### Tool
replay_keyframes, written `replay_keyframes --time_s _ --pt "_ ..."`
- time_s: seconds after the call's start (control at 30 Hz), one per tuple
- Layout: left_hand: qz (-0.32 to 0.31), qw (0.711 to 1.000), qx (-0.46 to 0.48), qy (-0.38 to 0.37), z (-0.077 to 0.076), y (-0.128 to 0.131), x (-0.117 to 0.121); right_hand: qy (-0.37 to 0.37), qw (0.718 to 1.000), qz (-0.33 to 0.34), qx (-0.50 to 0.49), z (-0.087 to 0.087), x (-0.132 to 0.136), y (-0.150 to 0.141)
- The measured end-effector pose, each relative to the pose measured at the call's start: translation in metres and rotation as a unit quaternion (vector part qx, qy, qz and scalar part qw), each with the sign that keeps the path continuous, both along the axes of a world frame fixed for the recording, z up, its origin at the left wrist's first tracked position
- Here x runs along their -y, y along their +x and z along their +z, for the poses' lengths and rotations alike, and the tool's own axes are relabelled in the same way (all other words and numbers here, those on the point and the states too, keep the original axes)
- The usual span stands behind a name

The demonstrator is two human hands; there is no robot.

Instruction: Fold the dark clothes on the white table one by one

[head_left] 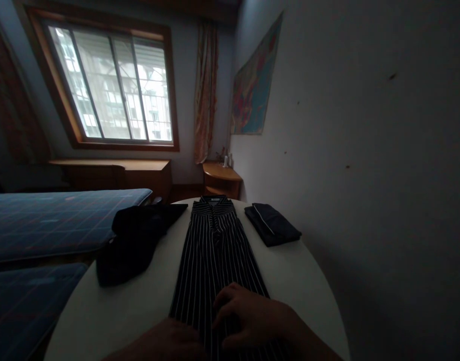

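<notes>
A black shirt with white stripes (pixel 215 250) lies in a long narrow strip down the middle of the round white table (pixel 308 281), its collar at the far end. Over the right side of its near part is my right hand (pixel 252 316), fingers bent and apart, the tips at the cloth. My left hand (pixel 170 341) rests low at the shirt's left near edge; its fingers look laid out flat, though they are dim and partly cut off by the frame. Neither hand visibly grips the fabric.
On the table's left lies a crumpled dark garment (pixel 136 240), hanging near the edge. A folded dark garment (pixel 273 223) sits at the right. Beds with blue plaid mattresses (pixel 64 220) stand left, and a white wall (pixel 365 200) rises close on the right.
</notes>
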State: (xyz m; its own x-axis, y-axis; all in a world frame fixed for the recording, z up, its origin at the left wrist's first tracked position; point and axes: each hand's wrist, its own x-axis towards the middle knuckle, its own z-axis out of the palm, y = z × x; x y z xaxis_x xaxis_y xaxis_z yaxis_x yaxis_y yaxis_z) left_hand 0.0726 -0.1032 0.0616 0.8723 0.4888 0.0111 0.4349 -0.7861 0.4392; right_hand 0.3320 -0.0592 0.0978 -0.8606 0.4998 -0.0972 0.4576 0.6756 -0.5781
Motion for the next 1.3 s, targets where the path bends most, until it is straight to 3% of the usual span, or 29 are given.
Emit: replay_keyframes --time_s 0.13,0.23,0.3,0.37,0.5,0.67,0.9,1.13,1.3 --pt "0.166 0.983 0.066 0.047 0.017 0.018 -0.038 -0.019 0.998 0.053 0.009 0.008 0.007 0.005" --pt "0.272 0.955 0.063 0.099 0.009 0.033 -0.073 -0.059 0.994 0.084 0.03 0.017 0.001 0.005" --pt "0.312 0.942 0.037 0.121 -0.003 0.043 -0.088 -0.069 0.996 0.042 0.048 0.022 -0.012 0.002" --pt "0.339 0.932 0.021 0.125 -0.016 0.051 -0.095 -0.02 0.997 -0.062 0.039 0.024 -0.032 -0.004" --pt "0.341 0.933 0.004 0.115 -0.029 0.06 -0.091 0.12 0.957 -0.262 0.012 0.017 -0.084 -0.025" --pt "0.32 0.94 -0.014 0.116 -0.028 0.06 -0.088 0.163 0.912 -0.373 0.05 0.004 -0.147 -0.062" --pt "0.305 0.946 0.014 0.11 -0.031 0.058 -0.089 0.154 0.875 -0.448 0.101 -0.019 -0.199 -0.095" --pt "0.354 0.931 -0.008 0.087 -0.029 0.061 -0.086 0.168 0.85 -0.487 0.111 -0.029 -0.211 -0.099" --pt "0.345 0.934 -0.016 0.094 -0.031 0.061 -0.086 0.197 0.834 -0.503 0.111 -0.03 -0.221 -0.096"
